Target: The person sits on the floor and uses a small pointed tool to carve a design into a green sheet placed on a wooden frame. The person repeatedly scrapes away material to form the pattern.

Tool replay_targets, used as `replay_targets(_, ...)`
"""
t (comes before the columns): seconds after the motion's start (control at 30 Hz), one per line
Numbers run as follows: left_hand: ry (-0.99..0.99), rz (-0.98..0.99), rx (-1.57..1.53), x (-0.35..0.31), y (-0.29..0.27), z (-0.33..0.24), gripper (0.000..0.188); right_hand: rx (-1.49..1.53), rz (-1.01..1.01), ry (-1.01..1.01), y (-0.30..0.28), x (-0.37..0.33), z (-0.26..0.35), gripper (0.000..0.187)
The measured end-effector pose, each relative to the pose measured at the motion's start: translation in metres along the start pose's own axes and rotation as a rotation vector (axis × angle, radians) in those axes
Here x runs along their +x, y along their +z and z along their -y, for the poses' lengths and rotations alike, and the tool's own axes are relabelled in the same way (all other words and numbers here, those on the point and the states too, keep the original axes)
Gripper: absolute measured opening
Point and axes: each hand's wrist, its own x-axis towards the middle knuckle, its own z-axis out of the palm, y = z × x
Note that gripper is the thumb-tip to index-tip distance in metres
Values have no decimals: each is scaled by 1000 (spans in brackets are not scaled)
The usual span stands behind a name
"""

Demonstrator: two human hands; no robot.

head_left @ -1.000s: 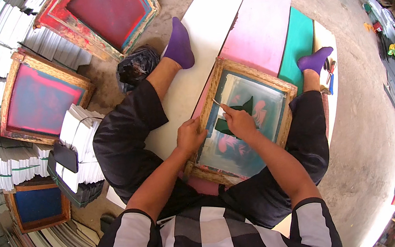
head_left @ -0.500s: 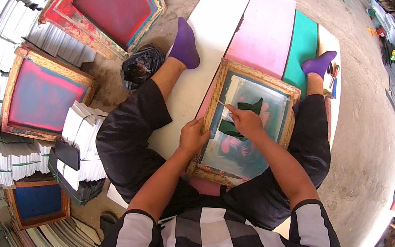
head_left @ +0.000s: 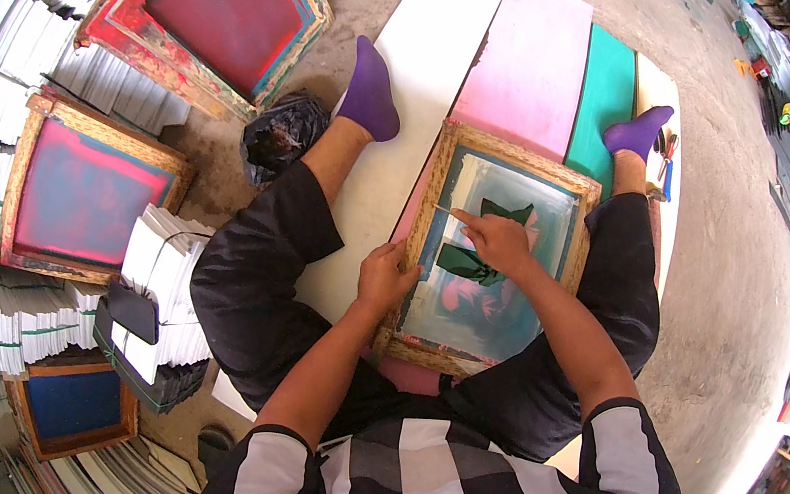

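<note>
Floor [head_left: 729,286]: concrete, on it a white board [head_left: 448,47], left of a pink board [head_left: 525,57] and a green board [head_left: 604,101]. Frame [head_left: 521,152]: wooden, lies over the pink board's near part, right corner by the green board. Cloth [head_left: 466,265]: dark green, crumpled on the frame's screen [head_left: 425,316], partly under the right hand [head_left: 498,241]; cannot tell, from where I stand, whether touched. Left hand [head_left: 387,274]: grasping the frame's left rim. Right hand: pinching a stick [head_left: 442,209], thin, pale, tip toward that rim.
</note>
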Motion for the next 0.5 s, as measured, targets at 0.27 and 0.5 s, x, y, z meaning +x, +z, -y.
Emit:
replay_targets(0.27,36,-32,2,0,5,5,65,23,93,-87,-20,21,-13,41)
replay_targets(0.5,20,-16,7,-1,-4,-3,64,-324,353,-2,-79,49,50,38)
